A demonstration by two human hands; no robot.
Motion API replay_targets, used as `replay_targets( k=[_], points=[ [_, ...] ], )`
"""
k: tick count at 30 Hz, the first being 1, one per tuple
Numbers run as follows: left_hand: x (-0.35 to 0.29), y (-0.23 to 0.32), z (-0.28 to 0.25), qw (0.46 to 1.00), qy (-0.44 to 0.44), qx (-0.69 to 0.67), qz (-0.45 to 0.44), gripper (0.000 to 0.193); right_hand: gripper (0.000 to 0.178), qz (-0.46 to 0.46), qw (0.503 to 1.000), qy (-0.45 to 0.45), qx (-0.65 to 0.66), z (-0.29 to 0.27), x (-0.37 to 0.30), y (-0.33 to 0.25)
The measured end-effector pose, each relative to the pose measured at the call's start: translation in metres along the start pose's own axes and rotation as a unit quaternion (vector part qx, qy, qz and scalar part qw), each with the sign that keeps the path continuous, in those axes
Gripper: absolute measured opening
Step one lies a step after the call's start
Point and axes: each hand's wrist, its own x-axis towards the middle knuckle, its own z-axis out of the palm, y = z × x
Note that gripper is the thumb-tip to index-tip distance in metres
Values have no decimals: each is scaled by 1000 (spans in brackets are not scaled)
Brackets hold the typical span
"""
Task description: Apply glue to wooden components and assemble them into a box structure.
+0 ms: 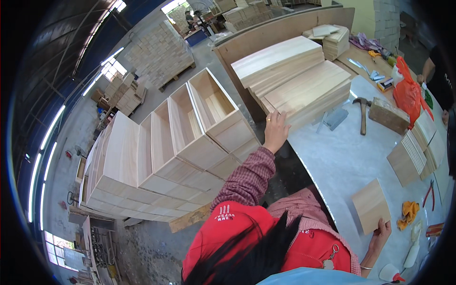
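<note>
My left hand (277,130) reaches out to a stack of long pale wooden boards (308,90), its bent fingers on the near corner of the top board. My right hand (380,235) grips a thin, squarish wooden panel (370,205) by its lower corner, tilted above the pale worktable (327,156). Behind the long boards rises a taller stack of similar boards (280,59). To the right of the held panel, several small square panels (408,159) lean in a bundle.
Stacked open wooden boxes (204,142) stand on the left. On the table are a hammer (364,116), a wooden block (388,114), red-handled pliers (429,194), an orange cloth (408,214), a glue bottle (392,272) and a red plastic bag (409,95). Another person (434,71) stands at the far right.
</note>
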Motion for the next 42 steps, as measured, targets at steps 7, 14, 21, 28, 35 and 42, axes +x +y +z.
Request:
replay_targets(
  k=[7, 14, 21, 28, 35, 42],
  points=[
    [17, 6, -18, 998, 33, 60, -6, 52, 21, 2, 1000, -14, -2, 9, -1, 4],
    [22, 8, -12, 997, -7, 79, 4, 35, 20, 5, 1000, -14, -4, 18, -3, 2],
    [26, 6, -3, 996, 28, 73, 52, 25, 20, 1, 1000, -22, -14, 13, -2, 3],
    [36, 8, -15, 993, 59, 48, 95, 21, 19, -1, 1000, -4, -11, 18, -10, 1],
    [75, 28, -54, 971, 177, 52, 153, 15, 19, -3, 1000, 8, -13, 16, -13, -3],
    [98, 37, -98, 975, 206, 17, 82, 11, 18, -1, 1000, 13, -14, 13, -13, 0]
  ],
)
